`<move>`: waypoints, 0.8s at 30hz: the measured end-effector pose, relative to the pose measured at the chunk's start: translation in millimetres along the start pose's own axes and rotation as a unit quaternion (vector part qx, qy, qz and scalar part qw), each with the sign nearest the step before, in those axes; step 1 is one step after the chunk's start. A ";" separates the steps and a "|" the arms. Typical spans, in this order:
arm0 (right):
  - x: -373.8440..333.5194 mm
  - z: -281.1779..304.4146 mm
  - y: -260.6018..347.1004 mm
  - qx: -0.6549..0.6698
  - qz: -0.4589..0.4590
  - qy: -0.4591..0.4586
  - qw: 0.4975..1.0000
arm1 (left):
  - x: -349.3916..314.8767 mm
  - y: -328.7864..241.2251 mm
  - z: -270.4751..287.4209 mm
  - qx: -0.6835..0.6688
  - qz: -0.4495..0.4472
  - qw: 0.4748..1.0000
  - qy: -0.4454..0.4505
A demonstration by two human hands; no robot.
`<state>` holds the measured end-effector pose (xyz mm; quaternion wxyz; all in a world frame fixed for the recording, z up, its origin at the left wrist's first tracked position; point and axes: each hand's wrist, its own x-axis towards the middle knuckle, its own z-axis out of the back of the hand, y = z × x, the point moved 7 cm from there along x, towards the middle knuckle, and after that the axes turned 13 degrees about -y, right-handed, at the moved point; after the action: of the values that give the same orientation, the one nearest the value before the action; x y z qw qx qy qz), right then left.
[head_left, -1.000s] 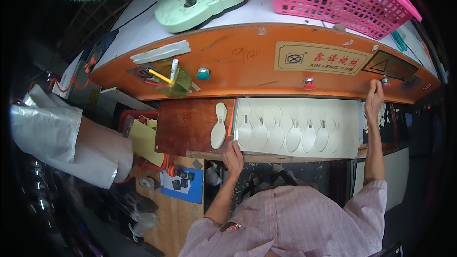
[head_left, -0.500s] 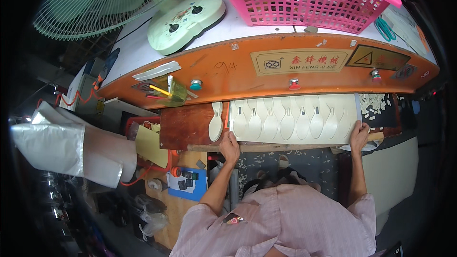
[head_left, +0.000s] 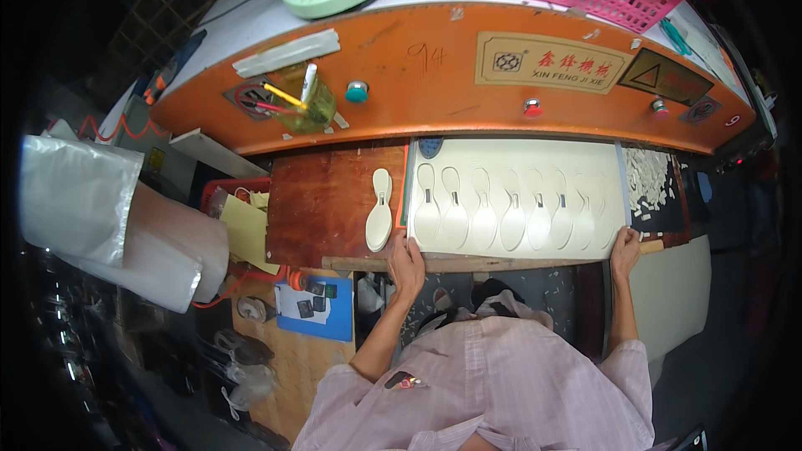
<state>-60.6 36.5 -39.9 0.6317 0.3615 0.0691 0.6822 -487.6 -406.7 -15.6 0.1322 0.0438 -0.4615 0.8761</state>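
Seen from above, a person's two bare hands work at an orange machine front (head_left: pixel 409 100). The off-white sheet (head_left: pixel 522 154) lies flat below it, its far edge running under the orange panel, with a row of shoe-sole outlines along its near half. The left hand (head_left: pixel 407 267) is at the sheet's near left corner and the right hand (head_left: pixel 624 252) at the near right one; each grip has its fingers curled at the edge, but whether they are clamped on it I cannot tell. Left of the sheet, pale sole-shaped pieces (head_left: pixel 378 225) rest on the brown surface (head_left: pixel 322 200); small white scraps (head_left: pixel 647 179) lie to its right. The step in hand appears to be positioning the sheet; the next move probably calls for both hands acting evenly, keeping it square.
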 end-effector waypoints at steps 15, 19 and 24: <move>-265.5 -129.7 407.6 0.232 0.252 0.269 0.900 | 100.6 5.9 -79.6 -0.114 -0.157 0.956 0.220; -245.4 -133.2 399.8 0.301 0.234 0.264 0.886 | 101.3 0.1 -79.3 -0.014 -0.213 0.952 0.219; -215.6 -143.6 361.2 0.547 -0.163 0.425 0.703 | 102.1 -23.4 -74.9 -0.002 -0.261 0.944 0.203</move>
<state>-450.1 -177.6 -33.0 0.3282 0.2986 0.7485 0.4927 -576.0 -313.2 -19.3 0.4471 -0.0161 -0.3988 0.8005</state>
